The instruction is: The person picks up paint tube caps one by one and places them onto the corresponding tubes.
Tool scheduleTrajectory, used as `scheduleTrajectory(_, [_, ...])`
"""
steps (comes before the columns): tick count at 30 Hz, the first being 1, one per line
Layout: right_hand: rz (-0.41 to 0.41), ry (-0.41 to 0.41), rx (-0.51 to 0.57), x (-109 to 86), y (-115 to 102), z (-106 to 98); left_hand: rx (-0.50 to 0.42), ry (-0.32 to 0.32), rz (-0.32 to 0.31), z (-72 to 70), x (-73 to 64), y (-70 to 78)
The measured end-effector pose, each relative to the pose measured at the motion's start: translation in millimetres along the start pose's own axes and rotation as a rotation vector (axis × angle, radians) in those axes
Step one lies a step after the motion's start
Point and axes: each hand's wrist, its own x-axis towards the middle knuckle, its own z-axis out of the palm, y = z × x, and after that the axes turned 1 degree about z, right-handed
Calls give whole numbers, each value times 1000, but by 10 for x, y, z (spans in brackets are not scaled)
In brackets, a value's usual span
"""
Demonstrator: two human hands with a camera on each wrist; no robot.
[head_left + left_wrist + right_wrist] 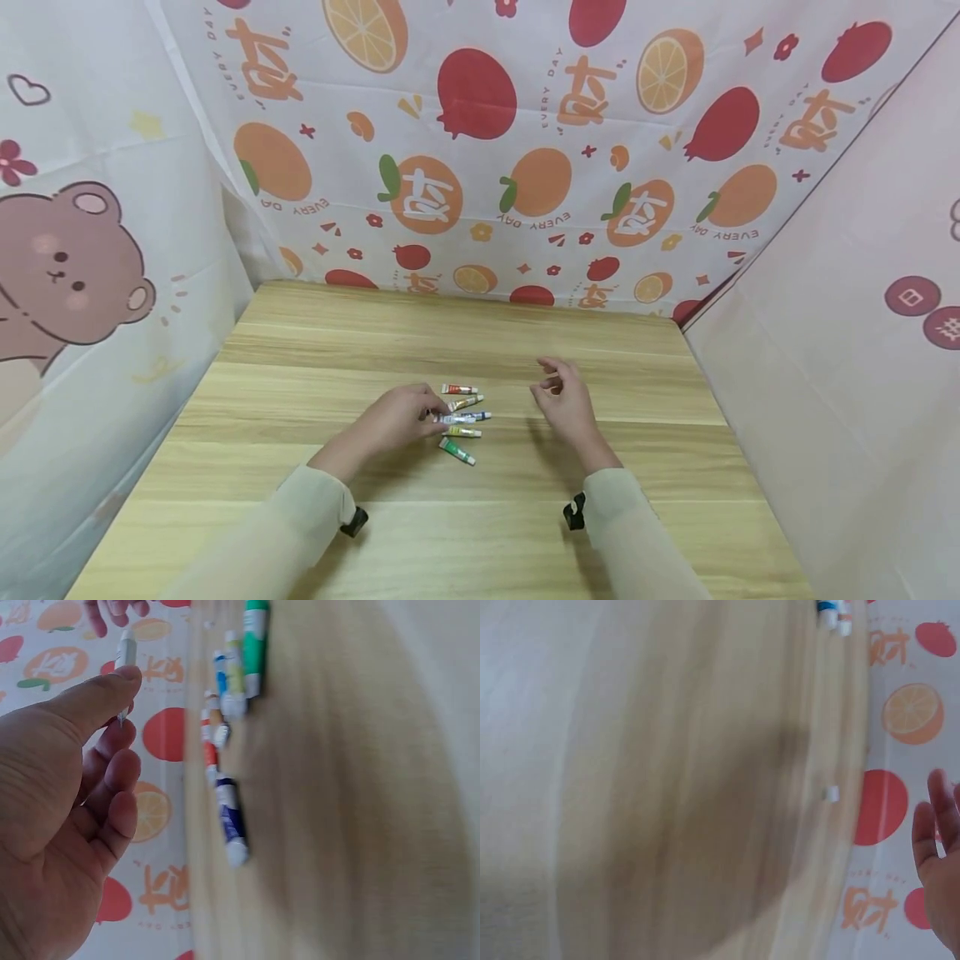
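Note:
My left hand (401, 417) pinches a small white paint tube (126, 651) between thumb and index finger, above the other tubes. Around it on the table lie a red tube (459, 389), an ochre tube (467, 402), a blue tube (480, 415), a yellow tube (465, 432) and a green tube (457, 451). The left wrist view also has a dark blue-purple tube (231, 819) with a white cap. Off to the right of the tubes, my right hand (570, 406) hovers over the wood with fingers loosely bent, holding nothing.
The wood-grain table (315, 333) meets a fruit-printed cloth (480, 167) at the back, with cloth walls at both sides. A small white piece (831, 794) shows near the table's far edge in the right wrist view. Black bands (575, 512) sit at both wrists.

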Motion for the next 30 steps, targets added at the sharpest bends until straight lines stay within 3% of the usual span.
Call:
scheduleTrajectory(10, [123,-22,-66,28,265,-34,-41,-55,-10,260,-233,-115])
scheduleTrajectory(14, [183,-40,-109,40,411,-29,-82,-82,2,344,-283,-138])
scheduleTrajectory(18, [220,-68,-149,38,552,-6,-65,-89,30,422,-302,-148])
scheduleTrajectory(24, [189,-84,-218,55,662,57,-11,-87,61,486,-314,-166])
scheduleTrajectory(30, [126,-61,-307,72,723,104,-24,-75,80,492,-324,-161])
